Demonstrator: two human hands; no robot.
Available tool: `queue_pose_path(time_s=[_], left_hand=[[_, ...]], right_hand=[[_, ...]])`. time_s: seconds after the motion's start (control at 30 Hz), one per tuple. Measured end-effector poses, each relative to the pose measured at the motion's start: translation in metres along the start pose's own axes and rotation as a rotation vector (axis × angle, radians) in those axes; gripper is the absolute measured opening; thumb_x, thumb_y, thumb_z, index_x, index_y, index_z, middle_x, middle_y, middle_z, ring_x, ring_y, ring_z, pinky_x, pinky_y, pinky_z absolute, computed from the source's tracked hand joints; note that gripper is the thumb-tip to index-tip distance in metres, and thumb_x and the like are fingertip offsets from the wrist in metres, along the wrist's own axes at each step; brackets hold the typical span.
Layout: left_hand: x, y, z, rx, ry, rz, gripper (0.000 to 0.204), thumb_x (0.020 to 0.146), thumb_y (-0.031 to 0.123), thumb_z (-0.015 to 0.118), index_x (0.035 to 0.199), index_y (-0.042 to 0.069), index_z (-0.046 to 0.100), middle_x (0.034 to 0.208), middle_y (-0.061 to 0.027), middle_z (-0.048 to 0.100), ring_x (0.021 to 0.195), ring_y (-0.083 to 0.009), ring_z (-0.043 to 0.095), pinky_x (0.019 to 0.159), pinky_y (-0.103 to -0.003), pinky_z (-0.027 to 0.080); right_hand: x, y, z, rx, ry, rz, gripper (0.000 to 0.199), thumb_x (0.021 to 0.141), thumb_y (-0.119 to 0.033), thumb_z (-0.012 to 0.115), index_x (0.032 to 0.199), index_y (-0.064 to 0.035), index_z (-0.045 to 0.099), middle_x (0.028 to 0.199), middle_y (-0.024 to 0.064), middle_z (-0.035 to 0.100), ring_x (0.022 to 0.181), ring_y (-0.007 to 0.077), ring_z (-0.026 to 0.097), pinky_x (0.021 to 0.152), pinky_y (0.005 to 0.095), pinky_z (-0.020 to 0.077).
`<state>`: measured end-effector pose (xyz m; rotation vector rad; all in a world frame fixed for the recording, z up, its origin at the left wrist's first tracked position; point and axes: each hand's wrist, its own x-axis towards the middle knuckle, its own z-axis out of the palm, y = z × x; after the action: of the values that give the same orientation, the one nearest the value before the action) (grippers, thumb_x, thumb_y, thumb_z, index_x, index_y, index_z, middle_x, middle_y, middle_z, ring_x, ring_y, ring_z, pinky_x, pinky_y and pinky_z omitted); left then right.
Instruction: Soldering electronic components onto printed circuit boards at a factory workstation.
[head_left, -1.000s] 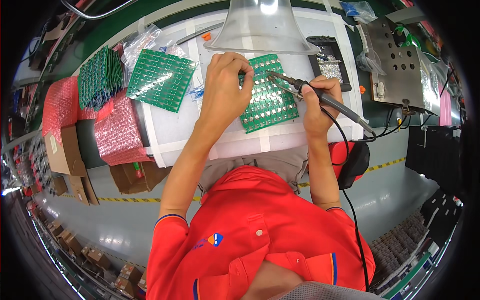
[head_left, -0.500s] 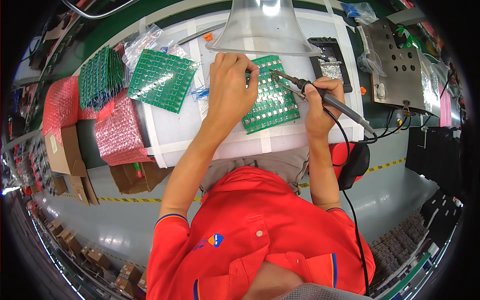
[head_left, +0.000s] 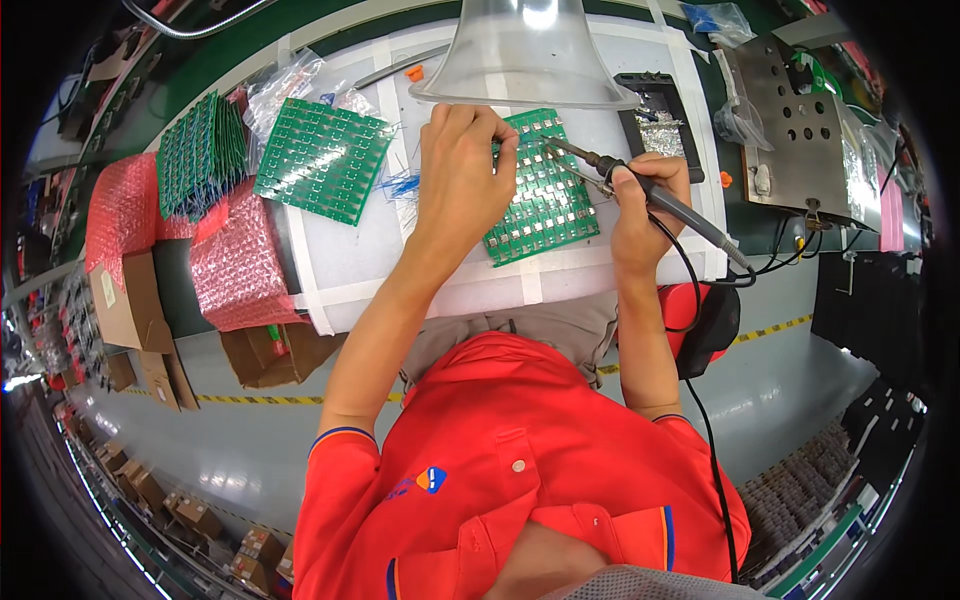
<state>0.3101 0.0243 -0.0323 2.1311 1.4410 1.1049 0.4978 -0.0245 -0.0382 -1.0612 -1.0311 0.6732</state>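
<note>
A green circuit board panel (head_left: 545, 215) with rows of small silvery parts lies on the white-covered work surface. My right hand (head_left: 645, 205) grips a soldering iron (head_left: 680, 207), its tip pointing left over the upper part of the panel. At the panel's upper left edge is my left hand (head_left: 465, 165), thumb and forefinger pinched together. Whatever is between those fingertips is too small to make out. Beside that hand lie thin blue wires (head_left: 403, 186). Farther left, a second green panel (head_left: 325, 160) rests flat.
A clear funnel-shaped hood (head_left: 525, 60) hangs just beyond the panel. Right of it stand a black tray with crumpled foil (head_left: 660, 130) and a metal box (head_left: 800, 130). At left are stacked green boards (head_left: 203, 155) and pink bubble wrap (head_left: 240, 265). The iron's cord trails down past my right arm.
Both hands stay almost in place. The soldering iron's tip has shifted very slightly to the right over the panel.
</note>
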Motion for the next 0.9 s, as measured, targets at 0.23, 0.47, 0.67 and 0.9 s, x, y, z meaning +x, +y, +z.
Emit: queue_pose_path(time_s=[0.23,0.47,0.67,0.9], left_hand=[[0.000,-0.001,0.000,0.006,0.003,0.007,0.006,0.082,0.003,0.073,0.084,0.003,0.067,0.095,-0.0102,0.063,0.098,-0.0324,0.056,0.087,-0.045,0.042],[0.004,0.009,-0.013,-0.020,-0.001,-0.002,0.005,0.081,0.003,0.073,0.082,0.003,0.068,0.094,-0.0114,0.065,0.097,-0.0337,0.059,0.087,-0.045,0.045],[0.016,0.019,-0.011,0.009,-0.065,0.095,0.005,0.078,0.001,0.073,0.079,0.001,0.068,0.093,-0.0144,0.066,0.095,-0.0358,0.060,0.085,-0.046,0.047],[0.022,0.013,0.000,0.054,-0.076,0.144,0.005,0.076,-0.001,0.072,0.074,-0.002,0.067,0.092,-0.0166,0.065,0.091,-0.0381,0.059,0.079,-0.048,0.048]], right_hand=[[-0.002,-0.002,-0.001,0.007,0.026,-0.013,0.020,0.088,0.009,0.065,0.099,-0.0015,0.052,0.086,0.0037,0.053,0.070,0.0051,0.046,0.062,0.0211,0.0395],[0.001,-0.005,-0.011,-0.022,0.038,-0.045,0.020,0.089,0.008,0.066,0.100,-0.0011,0.053,0.088,0.0048,0.055,0.071,0.0060,0.049,0.063,0.0212,0.0414],[0.003,-0.004,-0.019,0.001,0.043,-0.089,0.019,0.089,0.007,0.067,0.100,-0.0004,0.052,0.086,0.0056,0.055,0.070,0.0076,0.050,0.063,0.0226,0.0424],[0.002,0.001,-0.020,-0.011,-0.009,-0.112,0.019,0.090,0.006,0.067,0.099,-0.0003,0.052,0.082,0.0056,0.055,0.065,0.0073,0.050,0.059,0.0228,0.0416]])
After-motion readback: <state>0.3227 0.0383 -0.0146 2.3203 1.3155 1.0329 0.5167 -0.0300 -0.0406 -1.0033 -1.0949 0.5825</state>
